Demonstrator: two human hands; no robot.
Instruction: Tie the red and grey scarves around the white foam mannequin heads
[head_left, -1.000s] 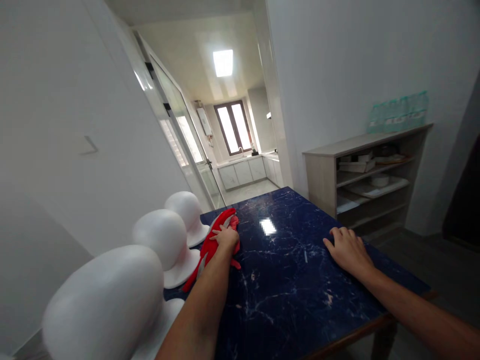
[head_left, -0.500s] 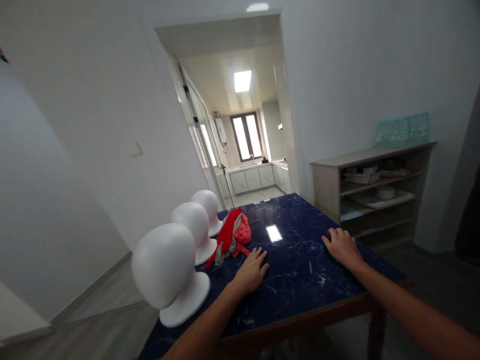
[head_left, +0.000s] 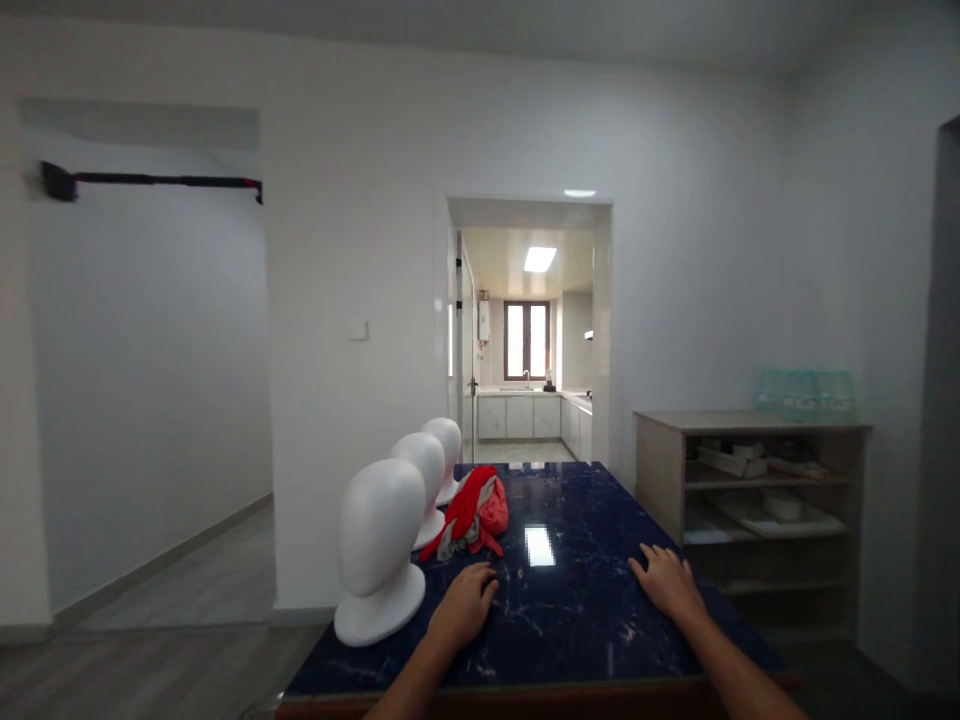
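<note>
My left hand (head_left: 466,602) rests palm down on the dark blue marbled table (head_left: 570,620), its fingers slightly bent and holding nothing. Just beyond its fingertips lies a crumpled heap of cloths (head_left: 472,512) in red, coral and grey, apart from the hand. Close by on the left, three white mannequin heads (head_left: 382,540) stand upright in a row running away from me. Toward the table's right edge my right hand (head_left: 667,580) lies on the surface with fingers spread and nothing in it.
A shelf unit (head_left: 660,470) stands right of the table, with shrink-wrapped bottles (head_left: 806,393) on top and boxes and trays inside. Behind the table, a doorway leads to a kitchen (head_left: 529,415). At the left, a dark pole (head_left: 169,181) spans a wall opening.
The view has levelled from a tilt and lifted, so the table sits lower in the picture. My left hand's fingers look more bent; the right hand stays on the table. Heads and cloths stay put.
</note>
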